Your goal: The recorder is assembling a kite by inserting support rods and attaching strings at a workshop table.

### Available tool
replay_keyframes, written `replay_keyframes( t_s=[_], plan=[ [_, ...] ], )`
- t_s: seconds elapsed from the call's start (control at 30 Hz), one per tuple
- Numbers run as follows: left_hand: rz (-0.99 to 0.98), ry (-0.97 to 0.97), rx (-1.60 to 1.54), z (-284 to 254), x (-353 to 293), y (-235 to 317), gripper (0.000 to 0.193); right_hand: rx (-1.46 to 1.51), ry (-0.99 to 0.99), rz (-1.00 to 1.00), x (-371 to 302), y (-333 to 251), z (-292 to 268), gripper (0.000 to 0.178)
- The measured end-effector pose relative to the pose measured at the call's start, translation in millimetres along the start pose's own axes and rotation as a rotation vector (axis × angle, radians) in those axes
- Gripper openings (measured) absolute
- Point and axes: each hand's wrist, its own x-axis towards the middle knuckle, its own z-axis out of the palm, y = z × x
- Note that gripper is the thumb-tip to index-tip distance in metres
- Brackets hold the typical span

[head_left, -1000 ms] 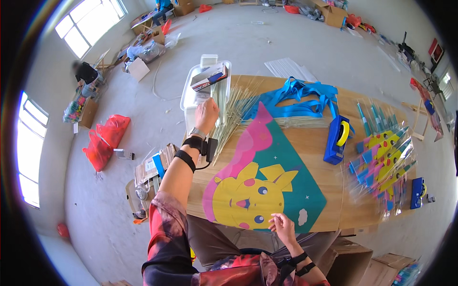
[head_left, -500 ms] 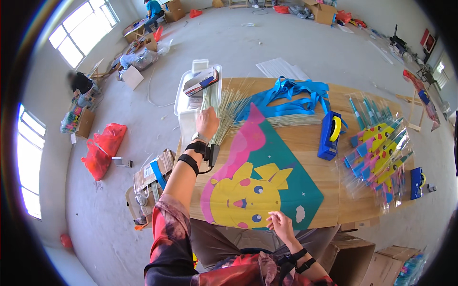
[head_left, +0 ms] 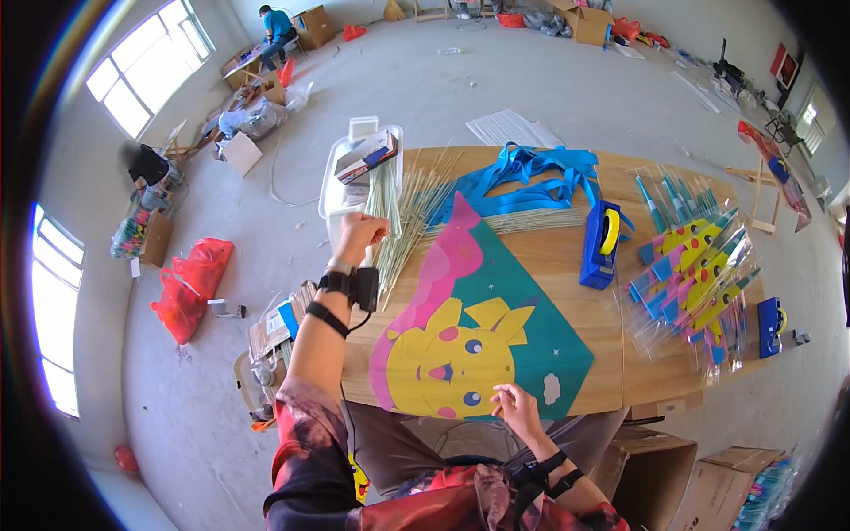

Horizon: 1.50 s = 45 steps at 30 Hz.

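Note:
A diamond-shaped kite sheet (head_left: 505, 310), teal and pink with a yellow cartoon figure, lies flat on the wooden table in front of me. My left hand (head_left: 357, 233) is at the near end of a pile of thin pale sticks (head_left: 412, 203), left of the sheet. Its fingers are closed, and what is in them does not show clearly. Over the sheet's near edge, beside the printed eye, my right hand (head_left: 516, 411) has its fingers curled together. Anything small pinched there is too fine to make out.
Behind the sheet lie blue ribbons (head_left: 540, 177). A blue tape dispenser (head_left: 601, 246) stands right of it, near packed kites (head_left: 695, 274) in clear film. A white tray (head_left: 332, 181) with a small box (head_left: 367, 157) sits far left. An open carton (head_left: 651, 469) stands low right.
My left hand has drawn a little to the left and nearer to me at the sticks. My right hand stays by the sheet's near edge. The whole view has shifted slightly.

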Motion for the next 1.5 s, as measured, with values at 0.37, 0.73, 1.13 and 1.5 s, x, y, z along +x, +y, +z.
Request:
replay_keyframes(
  t_s=[0.37, 0.73, 1.13, 1.5],
  plan=[
    [0.181, -0.134, -0.196, 13, -316, -44, 0.009, 0.056, -0.088, -0.168, -6, -61, 11, 0.029],
    [0.427, -0.411, 0.093, 80, -410, -60, 0.012, 0.867, 0.323, -0.352, -15, -128, -57, 0.037],
    [-0.085, -0.254, -1.393, 88, -353, 50, 0.027, -0.336, 0.171, -0.527, -99, -172, -17, 0.030],
    [-0.056, -0.303, -1.474, 80, -361, 54, 0.028, -0.308, 0.138, -0.499, -100, -166, -11, 0.027]
  ],
)
